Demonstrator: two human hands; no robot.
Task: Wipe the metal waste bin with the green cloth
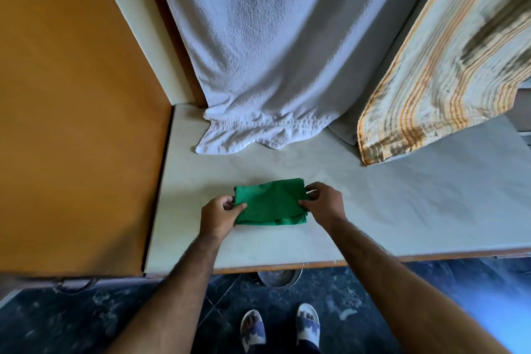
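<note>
- Folded green cloth (pixel 270 201) lay mid-counter (pixel 402 210).
- Left hand (pixel 219 214) pinched its 9 o'clock edge; right hand (pixel 323 202) its 3 o'clock edge.
- Probably light, limp; best gripped bunched.
- Metal bin (pixel 280 277) at 6 o'clock, under counter.

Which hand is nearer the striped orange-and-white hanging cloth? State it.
Right. The right hand grips the folded green cloth's right edge, below-left of the striped orange-and-white hanging cloth; the left hand grips its far edge.
</note>
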